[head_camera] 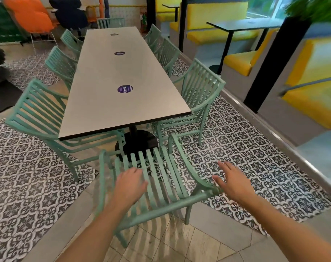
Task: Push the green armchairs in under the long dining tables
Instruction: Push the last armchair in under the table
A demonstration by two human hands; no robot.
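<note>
Armchair (pixel 155 178) faces the table's (pixel 111 76) near short end, backrest nearest the camera. Left hand (pixel 129 186) and right hand (pixel 233 183) hover above, fingers loosely spread.

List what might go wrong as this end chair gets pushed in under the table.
1. The end armchair sits skewed to the long table, so a straight push may drive an armrest into the table edge.
2. The black pedestal base lies right ahead and may stop the front legs.
3. Neither the left hand nor the right hand grips anything; an uneven shove could swing the chair towards the neighbouring armchair.
</note>
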